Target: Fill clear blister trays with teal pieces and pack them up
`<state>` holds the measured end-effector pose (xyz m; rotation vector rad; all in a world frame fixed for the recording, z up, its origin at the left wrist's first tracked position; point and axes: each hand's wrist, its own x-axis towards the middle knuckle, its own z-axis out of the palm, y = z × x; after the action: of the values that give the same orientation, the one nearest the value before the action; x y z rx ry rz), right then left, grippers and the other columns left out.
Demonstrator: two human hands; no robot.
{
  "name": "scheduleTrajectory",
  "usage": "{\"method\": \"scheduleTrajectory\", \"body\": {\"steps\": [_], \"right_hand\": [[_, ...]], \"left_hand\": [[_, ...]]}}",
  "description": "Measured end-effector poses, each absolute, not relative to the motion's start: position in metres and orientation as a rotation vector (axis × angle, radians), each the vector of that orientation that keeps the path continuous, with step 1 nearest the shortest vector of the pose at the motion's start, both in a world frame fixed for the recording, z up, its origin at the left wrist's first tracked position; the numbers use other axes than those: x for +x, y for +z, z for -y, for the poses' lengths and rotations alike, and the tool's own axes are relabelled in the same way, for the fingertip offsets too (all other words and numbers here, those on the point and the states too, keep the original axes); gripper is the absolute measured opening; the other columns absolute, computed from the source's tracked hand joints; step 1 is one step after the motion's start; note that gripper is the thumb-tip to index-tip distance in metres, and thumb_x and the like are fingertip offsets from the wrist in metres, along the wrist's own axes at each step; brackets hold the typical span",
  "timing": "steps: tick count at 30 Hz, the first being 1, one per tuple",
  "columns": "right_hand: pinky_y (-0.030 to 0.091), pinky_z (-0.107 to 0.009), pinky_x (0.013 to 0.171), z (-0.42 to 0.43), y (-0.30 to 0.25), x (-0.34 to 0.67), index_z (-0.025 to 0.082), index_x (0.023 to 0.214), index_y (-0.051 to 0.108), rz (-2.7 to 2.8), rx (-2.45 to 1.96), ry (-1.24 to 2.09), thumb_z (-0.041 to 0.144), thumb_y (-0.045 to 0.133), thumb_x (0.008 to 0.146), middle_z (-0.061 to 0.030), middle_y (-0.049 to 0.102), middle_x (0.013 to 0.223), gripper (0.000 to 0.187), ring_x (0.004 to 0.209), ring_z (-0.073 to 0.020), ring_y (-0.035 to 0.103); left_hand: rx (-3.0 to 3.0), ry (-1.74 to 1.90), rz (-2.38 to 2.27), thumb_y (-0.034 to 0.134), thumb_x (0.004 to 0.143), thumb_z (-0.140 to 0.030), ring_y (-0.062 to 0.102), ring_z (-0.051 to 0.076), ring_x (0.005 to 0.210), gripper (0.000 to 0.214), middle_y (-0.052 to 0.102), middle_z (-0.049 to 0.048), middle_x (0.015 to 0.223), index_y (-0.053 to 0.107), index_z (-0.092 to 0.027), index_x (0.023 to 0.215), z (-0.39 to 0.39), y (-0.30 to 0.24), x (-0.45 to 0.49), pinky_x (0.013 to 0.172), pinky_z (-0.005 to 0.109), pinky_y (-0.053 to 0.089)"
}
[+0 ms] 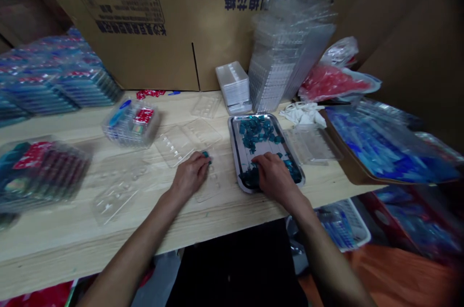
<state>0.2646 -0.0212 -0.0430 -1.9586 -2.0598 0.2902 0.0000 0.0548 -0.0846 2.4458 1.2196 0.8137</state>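
My left hand [190, 175] is closed in a pinch on a small teal piece [206, 154], held over a clear plastic blister tray [209, 185] on the wooden table. My right hand [272, 175] reaches into a metal tray [234, 145] of several small teal pieces [258, 134]; its fingers curl down among them, and what they hold is hidden. More clear blister trays [181, 142] lie left of the metal tray.
A tall stack of clear trays [286, 55] and a white box [234, 85] stand behind. Packaged goods [132, 121] and stacks [43, 167] lie left. A box of blue items [384, 147] sits right, red bags [333, 82] behind it. Cardboard walls [174, 17] back the table.
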Motion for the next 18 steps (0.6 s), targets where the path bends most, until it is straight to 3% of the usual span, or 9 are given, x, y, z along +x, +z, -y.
{"method": "scheduleTrajectory", "body": {"steps": [7,14,18], "right_hand": [[0.033,-0.039,0.084,0.028,-0.040,0.256,0.019,0.118,0.065,2.231,-1.975,0.308,0.015,0.052,0.087,-0.0146,0.057,0.113,0.033,0.105,-0.0298,0.050],[0.033,-0.037,0.080,0.021,-0.042,0.260,0.015,0.102,0.064,2.224,-2.024,0.244,0.017,0.051,0.090,-0.0148,0.059,0.106,0.018,0.101,-0.0289,0.051],[0.036,-0.036,0.080,0.021,-0.054,0.272,0.016,0.104,0.063,1.978,-1.944,0.272,0.011,0.047,0.090,-0.0124,0.062,0.104,0.023,0.099,-0.0266,0.055]], "left_hand": [[2.389,0.787,-1.352,0.051,0.091,-0.019,0.064,0.018,0.086,0.030,0.063,0.0084,0.107,0.061,-0.018,0.119,-0.025,-0.062,0.017,0.075,0.030,0.055],[2.452,0.358,-1.195,0.056,0.086,-0.013,0.062,0.024,0.093,0.014,0.064,0.0116,0.097,0.070,-0.014,0.088,-0.010,-0.048,0.104,0.086,0.040,0.053],[2.062,0.639,-1.224,0.059,0.082,-0.012,0.064,0.021,0.088,0.020,0.067,0.0093,0.097,0.072,-0.015,0.097,-0.022,-0.056,0.101,0.083,0.037,0.053]]}}
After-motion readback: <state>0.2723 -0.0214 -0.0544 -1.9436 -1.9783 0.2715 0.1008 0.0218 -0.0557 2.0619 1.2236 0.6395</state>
